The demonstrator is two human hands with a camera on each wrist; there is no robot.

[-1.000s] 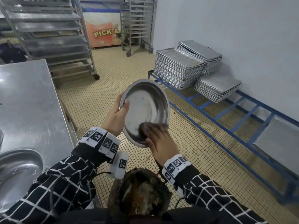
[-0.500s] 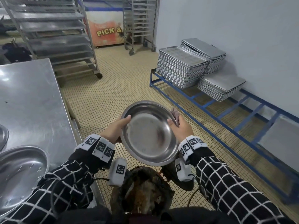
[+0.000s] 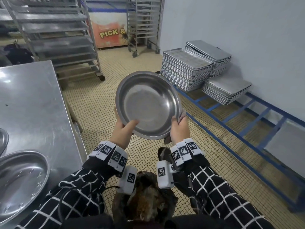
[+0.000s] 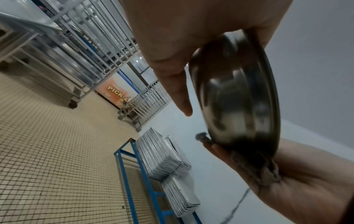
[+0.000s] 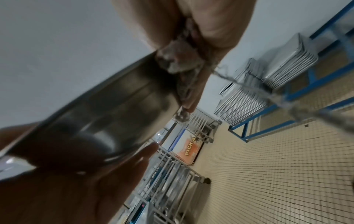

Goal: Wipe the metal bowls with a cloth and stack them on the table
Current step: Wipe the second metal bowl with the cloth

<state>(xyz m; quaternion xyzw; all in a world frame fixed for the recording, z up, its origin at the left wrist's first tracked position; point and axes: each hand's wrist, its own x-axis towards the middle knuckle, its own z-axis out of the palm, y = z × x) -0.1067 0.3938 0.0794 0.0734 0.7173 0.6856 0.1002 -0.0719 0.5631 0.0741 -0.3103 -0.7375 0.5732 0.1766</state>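
I hold a round metal bowl tilted up in front of me, its hollow facing me. My left hand grips its lower left rim, thumb inside and fingers behind. My right hand grips the lower right rim with a grey-brown cloth pressed between palm and the bowl's outside. In the left wrist view the bowl's outer wall shows edge-on, the cloth under it. The right wrist view shows the cloth bunched against the bowl. Another metal bowl lies on the steel table at lower left.
A third bowl's edge shows at the table's far left. Stacks of baking trays sit on a low blue rack along the right wall. Wheeled tray racks stand behind the table. A dark bucket is at my feet.
The right hand has left the bowl's inside and moved with the cloth to the right rim and outside. The bowl dropped, then rose and tilted back up toward me.
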